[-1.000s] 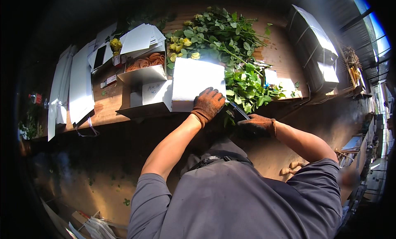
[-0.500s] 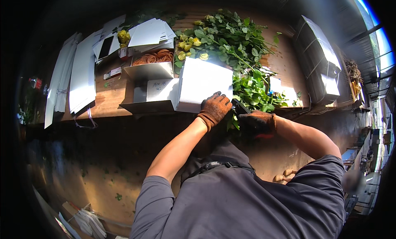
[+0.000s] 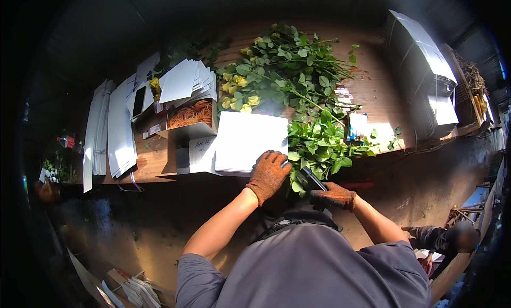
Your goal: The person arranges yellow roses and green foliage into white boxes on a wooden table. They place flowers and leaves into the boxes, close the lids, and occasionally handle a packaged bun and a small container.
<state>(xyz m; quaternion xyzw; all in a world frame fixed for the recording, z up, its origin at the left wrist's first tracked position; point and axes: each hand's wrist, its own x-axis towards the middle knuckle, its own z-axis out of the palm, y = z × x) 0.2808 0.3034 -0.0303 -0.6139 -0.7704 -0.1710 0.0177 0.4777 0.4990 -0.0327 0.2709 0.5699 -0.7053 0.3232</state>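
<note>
- Counter (image 3: 372,79) runs across, beyond both hands. Step in hand, as I judge it: greenery is being worked with a tool beside a steadied stack.
- Heaped yellow roses (image 3: 303,60), leafy, lie farther out from the hands, past the stack and to its right.
- White stack (image 3: 250,140) sits directly ahead of the left hand, which touches its near right corner.
- Leafy cluster (image 3: 322,140) lies ahead of the right hand, some leaves hanging into the gap between the two hands.
- Left hand (image 3: 270,175), gloved: palm down, fingers pointing away from the body and bent over the corner. Cannot tell whether it grips the stack, pinches a stem or merely presses.
- Right hand (image 3: 334,195), gloved: lower than the left, back uppermost, fingers toward the left; closed around the tool's near end.
- Dark tool (image 3: 315,179), slim, slants up-left from the right hand to the leaves; tip unclear. Next move, my judgement: calls for a steady left hand and the tip clear of its fingers.
</note>
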